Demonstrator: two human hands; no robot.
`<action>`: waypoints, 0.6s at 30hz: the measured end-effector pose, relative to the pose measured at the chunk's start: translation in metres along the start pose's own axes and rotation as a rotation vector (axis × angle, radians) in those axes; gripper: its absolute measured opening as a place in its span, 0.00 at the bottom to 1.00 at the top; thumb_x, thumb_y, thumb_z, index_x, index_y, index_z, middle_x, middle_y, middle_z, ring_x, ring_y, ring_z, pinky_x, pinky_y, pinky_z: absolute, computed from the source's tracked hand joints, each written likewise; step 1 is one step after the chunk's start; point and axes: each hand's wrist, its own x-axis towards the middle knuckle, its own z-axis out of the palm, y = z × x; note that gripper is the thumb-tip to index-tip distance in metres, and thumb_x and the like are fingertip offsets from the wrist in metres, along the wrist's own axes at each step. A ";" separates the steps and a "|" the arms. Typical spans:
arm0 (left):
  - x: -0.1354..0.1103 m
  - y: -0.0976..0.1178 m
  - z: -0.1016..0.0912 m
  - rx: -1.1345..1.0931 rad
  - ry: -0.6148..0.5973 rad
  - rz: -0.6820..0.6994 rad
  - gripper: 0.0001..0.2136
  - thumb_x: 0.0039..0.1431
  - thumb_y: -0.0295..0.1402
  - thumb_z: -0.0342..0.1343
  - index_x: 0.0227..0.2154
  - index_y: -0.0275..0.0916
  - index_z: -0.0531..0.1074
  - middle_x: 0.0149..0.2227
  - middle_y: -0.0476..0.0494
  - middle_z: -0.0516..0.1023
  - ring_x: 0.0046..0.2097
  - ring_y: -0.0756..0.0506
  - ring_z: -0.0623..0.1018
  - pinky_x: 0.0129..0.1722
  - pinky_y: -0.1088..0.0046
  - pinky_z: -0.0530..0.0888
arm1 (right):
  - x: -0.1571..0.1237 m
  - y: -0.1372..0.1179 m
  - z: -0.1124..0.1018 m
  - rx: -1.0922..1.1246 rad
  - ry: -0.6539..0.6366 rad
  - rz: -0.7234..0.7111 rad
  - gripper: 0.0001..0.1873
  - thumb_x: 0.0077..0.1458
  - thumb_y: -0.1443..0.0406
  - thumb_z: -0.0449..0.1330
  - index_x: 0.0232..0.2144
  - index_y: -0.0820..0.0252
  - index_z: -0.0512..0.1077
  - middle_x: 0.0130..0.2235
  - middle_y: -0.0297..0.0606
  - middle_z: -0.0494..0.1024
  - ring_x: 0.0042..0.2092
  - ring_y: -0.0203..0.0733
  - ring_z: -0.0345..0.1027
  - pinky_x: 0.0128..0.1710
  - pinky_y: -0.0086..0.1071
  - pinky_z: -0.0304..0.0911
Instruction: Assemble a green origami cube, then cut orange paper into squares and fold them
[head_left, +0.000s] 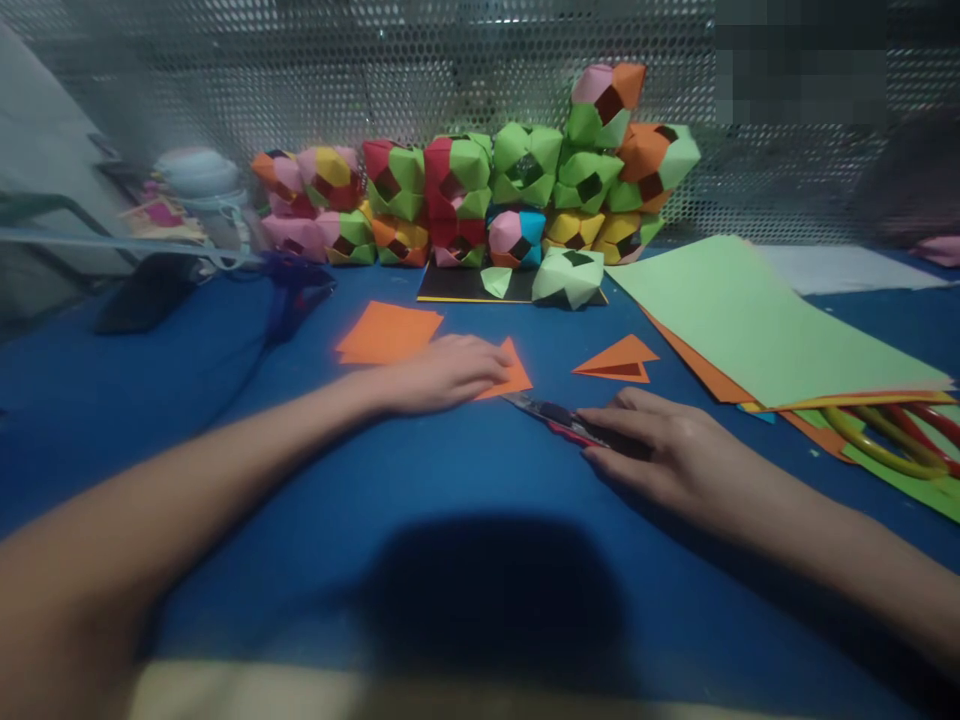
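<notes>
My left hand (450, 372) lies flat, fingers stretched, over a folded piece of orange paper (517, 368), covering its left part. A utility knife (559, 416) with a dark and red body is in the closed fingers of my right hand (667, 440). Its blade points left and its tip is at the lower edge of that orange piece. Beyond the knife rests another folded orange paper triangle (619, 357), partly opened. Square orange sheets (390, 333) are stacked just behind my left wrist.
Paper balls (457, 185) in several colours stand piled along the perforated metal panel (360, 90). A pale green ball (568, 277) sits on a black sheet (457, 285). Large coloured sheets (757, 320) and yellow and red handles (885, 440) lie right; a dark phone-like object (150, 292) lies left.
</notes>
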 end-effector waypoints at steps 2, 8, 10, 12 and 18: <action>0.000 0.001 -0.001 -0.002 -0.003 -0.008 0.16 0.69 0.38 0.41 0.46 0.41 0.74 0.56 0.40 0.74 0.58 0.41 0.70 0.56 0.60 0.63 | 0.000 0.000 0.001 -0.002 -0.001 -0.002 0.18 0.63 0.60 0.52 0.46 0.59 0.77 0.35 0.43 0.72 0.33 0.40 0.68 0.31 0.33 0.64; 0.001 0.002 -0.001 -0.008 -0.014 -0.025 0.16 0.69 0.38 0.42 0.47 0.41 0.73 0.57 0.41 0.74 0.58 0.41 0.69 0.56 0.61 0.63 | 0.000 -0.002 0.000 0.014 -0.010 -0.001 0.18 0.63 0.59 0.51 0.46 0.59 0.77 0.35 0.42 0.72 0.33 0.41 0.68 0.31 0.34 0.65; 0.001 0.002 0.000 -0.009 -0.012 -0.027 0.16 0.69 0.39 0.42 0.47 0.42 0.73 0.57 0.41 0.74 0.58 0.41 0.69 0.56 0.61 0.62 | 0.001 -0.003 0.000 0.020 -0.012 -0.004 0.18 0.63 0.59 0.51 0.45 0.59 0.77 0.34 0.42 0.72 0.32 0.40 0.68 0.31 0.34 0.65; 0.001 0.001 0.000 -0.011 -0.013 -0.028 0.16 0.69 0.38 0.42 0.47 0.42 0.73 0.57 0.41 0.74 0.58 0.41 0.69 0.56 0.61 0.62 | 0.001 -0.004 0.000 0.026 -0.021 -0.006 0.18 0.63 0.59 0.51 0.45 0.58 0.77 0.34 0.41 0.72 0.32 0.40 0.67 0.31 0.33 0.64; 0.000 0.002 0.000 -0.009 -0.014 -0.030 0.16 0.69 0.37 0.41 0.47 0.41 0.73 0.57 0.40 0.73 0.59 0.41 0.69 0.57 0.61 0.62 | 0.003 -0.008 0.000 0.007 -0.037 -0.002 0.18 0.63 0.60 0.51 0.44 0.59 0.77 0.34 0.42 0.71 0.33 0.40 0.68 0.32 0.34 0.64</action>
